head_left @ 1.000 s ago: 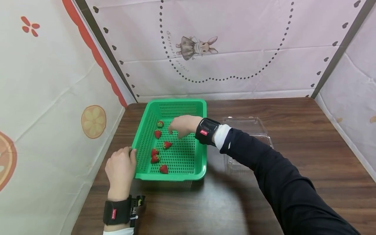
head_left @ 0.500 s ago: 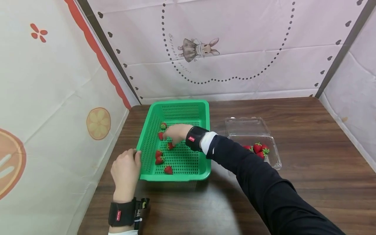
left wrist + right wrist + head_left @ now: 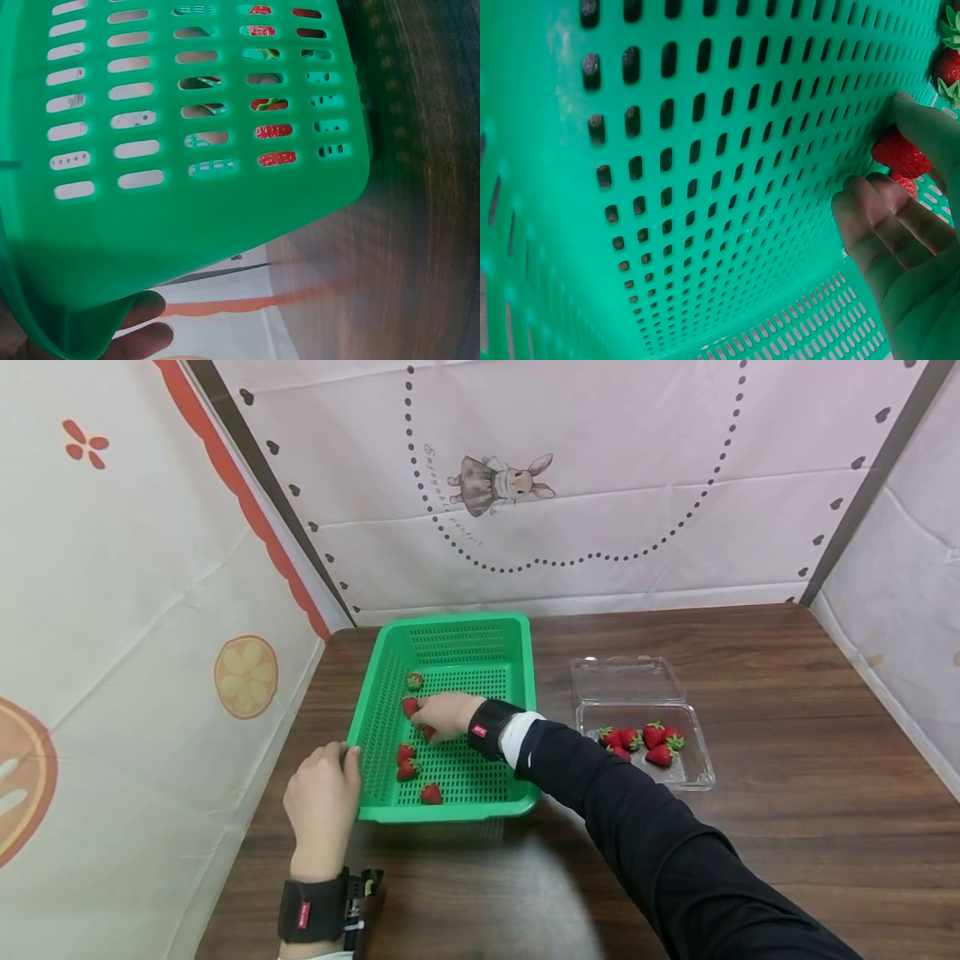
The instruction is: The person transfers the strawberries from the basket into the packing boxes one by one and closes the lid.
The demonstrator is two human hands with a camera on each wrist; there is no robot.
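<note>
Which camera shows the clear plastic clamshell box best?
The head view: the clear plastic clamshell box lies open right of the green perforated basket, red strawberries inside. Both wrist views show only the basket, not the box.

Basket [image 3: 450, 652]: green perforated plastic, slightly glossy; clamshell box [image 3: 637, 693]: clear glossy plastic. Counter [image 3: 750, 827]: dark wood-grain, smooth, faint sheen.

My head camera looks forward and down from above, taking in the whole green basket [image 3: 450, 727] on the table [image 3: 750, 827]. My left wrist camera sits tight against the basket's outer wall; the right one looks along its perforated inside.
</note>
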